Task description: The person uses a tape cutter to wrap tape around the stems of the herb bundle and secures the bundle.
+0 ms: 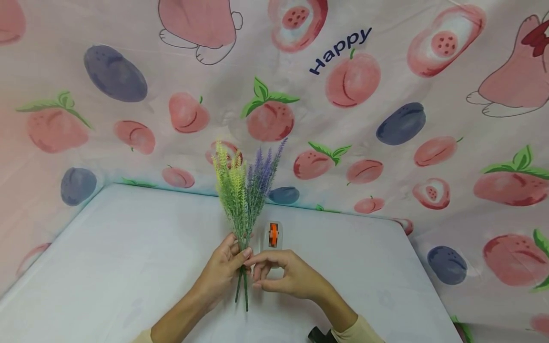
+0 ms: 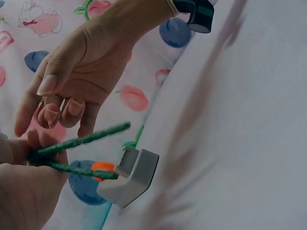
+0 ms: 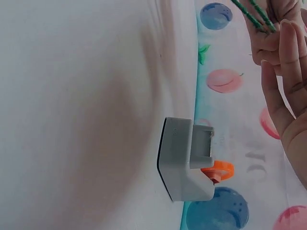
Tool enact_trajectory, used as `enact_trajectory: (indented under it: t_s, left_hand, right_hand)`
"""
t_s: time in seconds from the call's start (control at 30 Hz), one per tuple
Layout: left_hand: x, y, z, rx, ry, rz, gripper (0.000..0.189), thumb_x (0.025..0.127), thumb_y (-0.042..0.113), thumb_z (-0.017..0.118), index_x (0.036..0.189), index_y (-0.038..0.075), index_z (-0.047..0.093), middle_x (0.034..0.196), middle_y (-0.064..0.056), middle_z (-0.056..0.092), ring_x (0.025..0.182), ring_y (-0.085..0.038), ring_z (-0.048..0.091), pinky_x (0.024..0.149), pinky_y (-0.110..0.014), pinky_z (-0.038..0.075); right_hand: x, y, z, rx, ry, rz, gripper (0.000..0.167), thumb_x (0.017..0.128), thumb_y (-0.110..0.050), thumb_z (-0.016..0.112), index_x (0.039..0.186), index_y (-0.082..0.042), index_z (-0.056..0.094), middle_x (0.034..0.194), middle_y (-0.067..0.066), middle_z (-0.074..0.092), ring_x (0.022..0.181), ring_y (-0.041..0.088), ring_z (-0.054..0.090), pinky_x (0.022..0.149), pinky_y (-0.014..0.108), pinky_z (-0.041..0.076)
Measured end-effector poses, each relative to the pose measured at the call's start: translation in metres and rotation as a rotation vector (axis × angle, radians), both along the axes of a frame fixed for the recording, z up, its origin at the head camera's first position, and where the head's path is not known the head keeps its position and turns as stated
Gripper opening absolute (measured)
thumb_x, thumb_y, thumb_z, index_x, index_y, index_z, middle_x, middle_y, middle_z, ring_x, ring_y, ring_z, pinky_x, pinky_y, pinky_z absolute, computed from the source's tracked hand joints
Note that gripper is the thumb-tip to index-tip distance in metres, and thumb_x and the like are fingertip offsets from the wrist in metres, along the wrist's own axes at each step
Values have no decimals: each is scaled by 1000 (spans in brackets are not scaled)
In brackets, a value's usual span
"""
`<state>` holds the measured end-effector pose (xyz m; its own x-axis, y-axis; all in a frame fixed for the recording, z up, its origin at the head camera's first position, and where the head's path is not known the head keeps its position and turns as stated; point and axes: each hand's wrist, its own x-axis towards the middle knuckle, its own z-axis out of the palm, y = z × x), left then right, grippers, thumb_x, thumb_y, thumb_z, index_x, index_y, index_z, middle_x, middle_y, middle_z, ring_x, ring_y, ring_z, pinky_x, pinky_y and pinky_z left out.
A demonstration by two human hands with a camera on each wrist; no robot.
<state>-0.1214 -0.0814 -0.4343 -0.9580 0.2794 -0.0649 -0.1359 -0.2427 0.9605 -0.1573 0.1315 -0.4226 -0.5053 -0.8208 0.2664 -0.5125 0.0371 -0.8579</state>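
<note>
In the head view my left hand point(image 1: 223, 267) grips the stems of an artificial flower bunch point(image 1: 242, 205), yellow and purple spikes on green foliage. The bunch stands upright, blooms away from me. Below the fist, two bare green stems point(image 2: 81, 139) stick out, plain in the left wrist view. My right hand point(image 1: 287, 274) is just to the right with loosely bent fingers and nothing between them; its index fingertip is right at the left thumb. In the right wrist view, its fingers point(image 3: 290, 62) reach toward the left hand and the stems.
A grey tape dispenser point(image 3: 180, 158) with an orange roll point(image 1: 273, 234) stands on the white table point(image 1: 128, 257), just beyond my right hand. A fruit-patterned cloth point(image 1: 206, 71) hangs behind the table. A dark band with a black piece point(image 1: 319, 335) sits at my right wrist.
</note>
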Motion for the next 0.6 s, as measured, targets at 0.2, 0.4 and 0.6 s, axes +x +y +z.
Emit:
enact_trajectory:
  t_s: [0.2,0.4,0.6]
  left_hand:
    - [1,3,1,4,-4,8,18,110,18,46,112,3,35,99,-9,54,80,-18,52,69,-24,44]
    - [1,3,1,32,2,-6,20,109,18,48,110,3,36,100,-9,56,84,-16,56,70,-23,46]
    - [1,3,2,51,-24,-8,24,108,21,52,107,6,34,98,-8,54,86,-16,58,68,-22,46]
  right_hand:
    - [1,-3,-1,-20,-3,1,27,94,-4,72,120,-5,68,97,11,70,84,11,66,78,34,58]
    - [1,-1,0,-43,9,9,24,94,-4,72,118,-6,70,101,13,70,89,12,67,77,34,59]
    - [0,2,1,-50,27,13,22,95,-7,71,118,-7,72,105,11,71,92,10,66,74,30,57]
